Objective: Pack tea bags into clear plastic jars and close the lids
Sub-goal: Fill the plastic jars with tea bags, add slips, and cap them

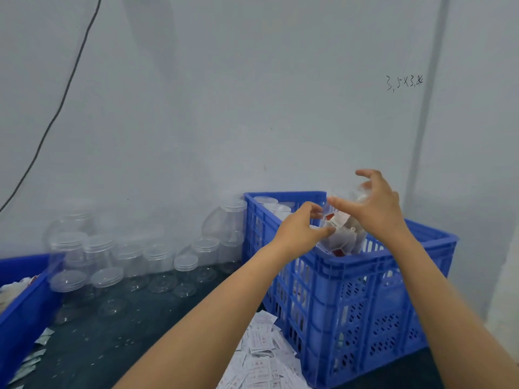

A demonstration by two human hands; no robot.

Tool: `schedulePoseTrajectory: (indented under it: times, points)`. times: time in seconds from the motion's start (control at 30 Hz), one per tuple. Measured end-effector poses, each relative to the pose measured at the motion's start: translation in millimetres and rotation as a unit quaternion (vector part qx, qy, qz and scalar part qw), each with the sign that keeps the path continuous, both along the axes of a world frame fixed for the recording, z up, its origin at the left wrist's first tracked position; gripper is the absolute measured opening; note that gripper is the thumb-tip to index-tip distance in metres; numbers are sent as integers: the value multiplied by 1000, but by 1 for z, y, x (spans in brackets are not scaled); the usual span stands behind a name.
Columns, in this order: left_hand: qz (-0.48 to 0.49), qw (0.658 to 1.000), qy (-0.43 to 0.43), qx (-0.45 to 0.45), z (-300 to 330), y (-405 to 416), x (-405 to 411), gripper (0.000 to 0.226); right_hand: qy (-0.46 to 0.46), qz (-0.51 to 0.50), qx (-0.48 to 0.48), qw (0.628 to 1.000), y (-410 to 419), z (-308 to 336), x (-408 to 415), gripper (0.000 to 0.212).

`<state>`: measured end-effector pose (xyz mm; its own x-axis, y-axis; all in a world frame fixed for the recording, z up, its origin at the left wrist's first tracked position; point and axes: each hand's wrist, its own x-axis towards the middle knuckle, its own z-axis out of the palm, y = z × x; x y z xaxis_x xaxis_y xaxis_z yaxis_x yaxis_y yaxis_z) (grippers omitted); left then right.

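Right of centre, head view: both hands meet above the near rim of the blue crate (365, 265), working on one clear jar (341, 234) stuffed with tea bags (344, 238).
Jar: it tilts in the air over the crate's near wall, mouth towards the upper right of the frame, red-and-white tags showing through the plastic.
Left hand (302, 228): arm stretched in from the lower middle, fingers and thumb curled round the jar's lower left side, gripping it.
Right hand (377, 204): arm reaching in from the lower right, wrist cocked, fingers spread and clawed round something clear at the jar's mouth; it looks like the lid, but blur makes that hard to tell, so I judge it as gripping the lid, not certainly.
Risk, spill: the jar is tilted and looks very full, so bags could slide out if the top is not yet seated.
Risk, bad closure: a tag or string caught at the mouth could stop the lid turning home.
Risk, drop: the smooth plastic is held at one side only; a slip would send it into the crate or onto the dark table (134, 327).
Left of frame: empty jars (157, 256) stand along the wall, beside a second blue bin (25, 307).
Bottom middle: loose paper packets (264, 357) lie against the crate's foot.
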<state>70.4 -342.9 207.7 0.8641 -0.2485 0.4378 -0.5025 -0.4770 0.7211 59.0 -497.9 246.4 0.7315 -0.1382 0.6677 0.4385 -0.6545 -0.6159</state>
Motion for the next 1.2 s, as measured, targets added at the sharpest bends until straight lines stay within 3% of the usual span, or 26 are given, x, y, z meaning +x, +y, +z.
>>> schedulePoseTrajectory:
  times: [0.3, 0.57, 0.67, 0.8, 0.93, 1.07, 1.2]
  points:
    - [-1, 999, 41, -7, -4, -7, 6, 38, 50, -20, -5, 999, -15, -1, 12, 76]
    - [40, 995, 19, 85, -10, -6, 1, 40, 220, 48, -33, 974, -11, -20, 20, 84]
    - [38, 995, -3, 94, -9, -4, -6, 52, 268, 62, -94, 957, -5, -32, 22, 79]
    - [28, 991, -7, 131, -9, -2, -12, 43, 330, 56, -212, 918, -2, -32, 19, 64]
    - [35, 979, -53, 194, -7, -2, -14, 41, 380, 64, -299, 873, 0, -22, 14, 64]
    - [42, 971, -79, 220, -7, -2, -12, 39, 424, 109, -244, 865, -3, -15, 11, 66]
    - [34, 976, -92, 194, -11, -1, -9, 41, 417, 99, -203, 880, -8, -13, 15, 51]
